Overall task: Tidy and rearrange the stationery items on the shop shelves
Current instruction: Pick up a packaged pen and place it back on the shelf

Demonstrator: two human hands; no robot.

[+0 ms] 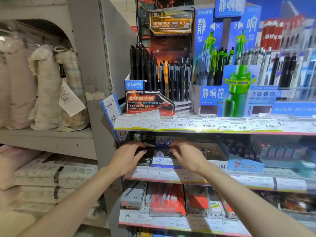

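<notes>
a person faces shop shelves of stationery, both arms reaching to the middle shelf point(171, 175) near its left end. the left hand point(127, 157) lies with fingers bent over a dark pack point(145, 153); the right hand point(185, 155) curls over the top of a white and blue box point(160, 159) just beside it. whether either hand truly grips or only presses, i cannot tell, as the fingertips blur. both items sit at the shelf's front edge, above the price tags point(160, 173). on the shelf above stand pen displays point(159, 79). to do this step well, it seems best to square the two items side by side, flush with the front edge, labels facing out, without knocking the tags loose.
</notes>
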